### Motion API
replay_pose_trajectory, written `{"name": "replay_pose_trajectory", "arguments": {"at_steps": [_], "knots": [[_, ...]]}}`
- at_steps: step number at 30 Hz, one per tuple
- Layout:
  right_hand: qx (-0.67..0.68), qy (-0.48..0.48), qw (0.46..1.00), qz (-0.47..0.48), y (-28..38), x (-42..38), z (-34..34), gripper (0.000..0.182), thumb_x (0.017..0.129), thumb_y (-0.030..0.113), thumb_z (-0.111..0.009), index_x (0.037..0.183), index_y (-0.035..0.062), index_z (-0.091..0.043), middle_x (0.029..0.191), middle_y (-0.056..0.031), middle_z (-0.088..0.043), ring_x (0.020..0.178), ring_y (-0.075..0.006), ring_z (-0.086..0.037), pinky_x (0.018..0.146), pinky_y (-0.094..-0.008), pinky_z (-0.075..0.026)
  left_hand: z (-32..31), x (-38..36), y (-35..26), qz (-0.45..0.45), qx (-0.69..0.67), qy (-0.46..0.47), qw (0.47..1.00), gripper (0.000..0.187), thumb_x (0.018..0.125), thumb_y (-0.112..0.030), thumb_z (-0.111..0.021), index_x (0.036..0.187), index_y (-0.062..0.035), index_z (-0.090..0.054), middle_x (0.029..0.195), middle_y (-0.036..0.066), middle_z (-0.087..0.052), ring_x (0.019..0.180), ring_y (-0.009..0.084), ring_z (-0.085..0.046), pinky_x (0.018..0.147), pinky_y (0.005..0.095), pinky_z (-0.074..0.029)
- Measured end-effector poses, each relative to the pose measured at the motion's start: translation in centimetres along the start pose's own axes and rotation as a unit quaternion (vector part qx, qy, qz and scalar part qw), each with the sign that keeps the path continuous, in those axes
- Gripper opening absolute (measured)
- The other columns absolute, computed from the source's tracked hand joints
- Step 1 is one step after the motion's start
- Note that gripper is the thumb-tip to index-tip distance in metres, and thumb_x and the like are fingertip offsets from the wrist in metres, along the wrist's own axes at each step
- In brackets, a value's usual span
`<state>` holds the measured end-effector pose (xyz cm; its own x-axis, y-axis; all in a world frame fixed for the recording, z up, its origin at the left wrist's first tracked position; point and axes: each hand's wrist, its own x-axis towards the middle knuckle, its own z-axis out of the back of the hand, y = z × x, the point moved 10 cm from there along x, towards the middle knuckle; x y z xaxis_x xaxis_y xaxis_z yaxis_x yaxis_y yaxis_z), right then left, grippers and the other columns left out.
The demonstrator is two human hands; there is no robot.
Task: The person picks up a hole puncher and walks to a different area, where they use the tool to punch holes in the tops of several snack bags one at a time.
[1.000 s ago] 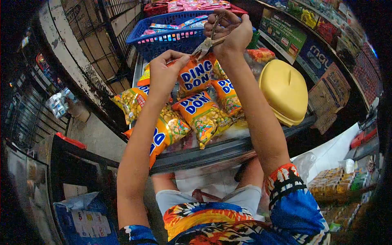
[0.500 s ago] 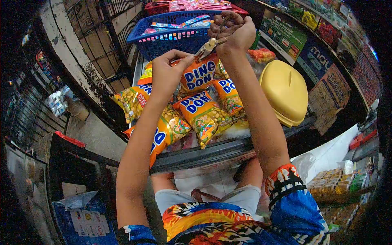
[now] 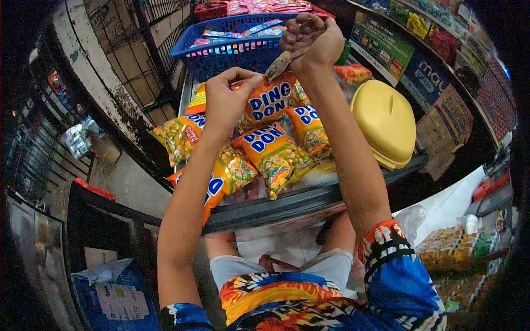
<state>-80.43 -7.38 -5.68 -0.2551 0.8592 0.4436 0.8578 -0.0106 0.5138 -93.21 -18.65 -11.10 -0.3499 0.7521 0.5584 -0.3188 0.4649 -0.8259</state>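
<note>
Both bare arms reach forward toward the blue plastic basket [image 3: 232, 60]. The left hand [image 3: 234, 99], just on the near side of the basket, pinches the top edge of an orange snack bag [image 3: 271, 100] between thumb and forefinger. The right hand [image 3: 314, 47], at the basket's right end, curls its fingers round the handles of metal pliers [image 3: 277, 66], whose nose points down-left to that edge; whether it bites the bag, I cannot tell. The bag sits near side of the basket, plump and glossy, with white-edged blue letters reading "DING DON".
</note>
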Motion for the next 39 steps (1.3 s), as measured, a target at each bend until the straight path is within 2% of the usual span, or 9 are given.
{"name": "replay_pose_trajectory", "arguments": {"at_steps": [5,8,9,13,16,23,33,36,39], "knots": [[0.128,0.112,0.982,-0.077,-0.9,1.3,0.5,0.051,0.092,0.039,-0.020,0.080,0.0026,-0.054,0.065,-0.0120,-0.045,0.054,-0.0204,-0.036,0.048,-0.0309,-0.028,-0.1,-0.1,-0.9,-0.020,0.043,-0.001,0.999,0.013,0.078,-0.010,-0.066,0.081,0.0020,-0.067,0.076,0.006,-0.066,0.070,0.0085,-0.057,0.067,0.0232,-0.045],[0.103,0.079,0.990,-0.048,-0.4,1.2,0.0,0.049,0.089,0.040,-0.024,0.071,0.0060,-0.054,0.059,-0.0124,-0.050,0.047,-0.0227,-0.040,0.043,-0.0331,-0.031,-0.2,0.1,-1.3,-0.018,0.026,0.002,1.000,0.012,0.079,-0.010,-0.066,0.081,0.0017,-0.067,0.077,0.006,-0.066,0.070,0.0083,-0.057,0.067,0.0233,-0.045],[0.025,0.046,0.998,-0.023,-0.2,1.1,0.2,0.062,0.092,0.047,-0.019,0.088,-0.0007,-0.058,0.069,-0.0166,-0.052,0.055,-0.0244,-0.042,0.051,-0.0311,-0.035,0.0,0.2,-1.0,-0.014,0.023,-0.003,1.000,0.012,0.079,-0.010,-0.066,0.081,0.0016,-0.066,0.077,0.006,-0.066,0.071,0.0082,-0.057,0.067,0.0233,-0.045],[-0.036,0.055,0.998,-0.021,0.2,1.6,0.2,0.072,0.090,0.055,-0.019,0.102,-0.0050,-0.058,0.086,-0.0240,-0.060,0.074,-0.0339,-0.054,0.061,-0.0379,-0.043,0.6,0.3,-0.3,0.000,-0.015,-0.002,1.000,0.013,0.078,-0.010,-0.066,0.082,0.0016,-0.066,0.077,0.005,-0.065,0.071,0.0081,-0.057,0.066,0.0227,-0.045],[0.095,0.123,0.988,-0.018,1.3,3.6,2.0,0.073,0.089,0.054,-0.019,0.103,-0.0066,-0.057,0.086,-0.0243,-0.060,0.076,-0.0332,-0.054,0.065,-0.0410,-0.043,0.6,0.3,0.4,0.038,-0.059,-0.008,0.998,0.012,0.078,-0.010,-0.066,0.082,0.0016,-0.065,0.077,0.005,-0.064,0.071,0.0086,-0.057,0.066,0.0224,-0.044],[0.108,-0.041,0.990,0.085,6.1,4.9,8.7,0.052,0.088,0.036,-0.025,0.096,-0.0072,-0.052,0.089,-0.0234,-0.052,0.073,-0.0301,-0.048,0.063,-0.0409,-0.040,1.0,0.7,2.9,0.112,-0.164,-0.009,0.980,0.012,0.080,-0.010,-0.064,0.085,-0.0002,-0.062,0.078,0.004,-0.061,0.069,0.0097,-0.056,0.065,0.0226,-0.044],[-0.085,0.060,0.994,0.041,4.1,4.6,4.5,0.047,0.087,0.030,-0.029,0.099,-0.0048,-0.059,0.081,-0.0179,-0.062,0.068,-0.0276,-0.056,0.063,-0.0372,-0.045,1.4,0.9,3.5,0.109,-0.200,-0.018,0.973,0.010,0.081,-0.010,-0.064,0.084,-0.0016,-0.060,0.077,0.004,-0.061,0.067,0.0086,-0.056,0.063,0.0211,-0.044],[-0.133,0.069,0.989,0.016,3.0,4.4,3.9,0.045,0.088,0.029,-0.030,0.096,-0.0031,-0.060,0.078,-0.0154,-0.063,0.065,-0.0239,-0.057,0.060,-0.0328,-0.046,2.9,1.3,4.5,0.092,-0.240,-0.084,0.963,0.009,0.080,-0.007,-0.065,0.084,-0.0016,-0.059,0.077,0.004,-0.060,0.067,0.0104,-0.057,0.063,0.0225,-0.046],[-0.181,0.086,0.979,0.026,2.2,3.7,3.1,0.042,0.088,0.028,-0.032,0.095,-0.0024,-0.061,0.078,-0.0130,-0.063,0.064,-0.0222,-0.058,0.059,-0.0318,-0.046,7.1,0.5,6.3,0.080,-0.296,-0.269,0.913,0.011,0.081,-0.006,-0.064,0.087,-0.0010,-0.056,0.082,0.006,-0.059,0.071,0.0135,-0.059,0.067,0.0261,-0.049]]}}
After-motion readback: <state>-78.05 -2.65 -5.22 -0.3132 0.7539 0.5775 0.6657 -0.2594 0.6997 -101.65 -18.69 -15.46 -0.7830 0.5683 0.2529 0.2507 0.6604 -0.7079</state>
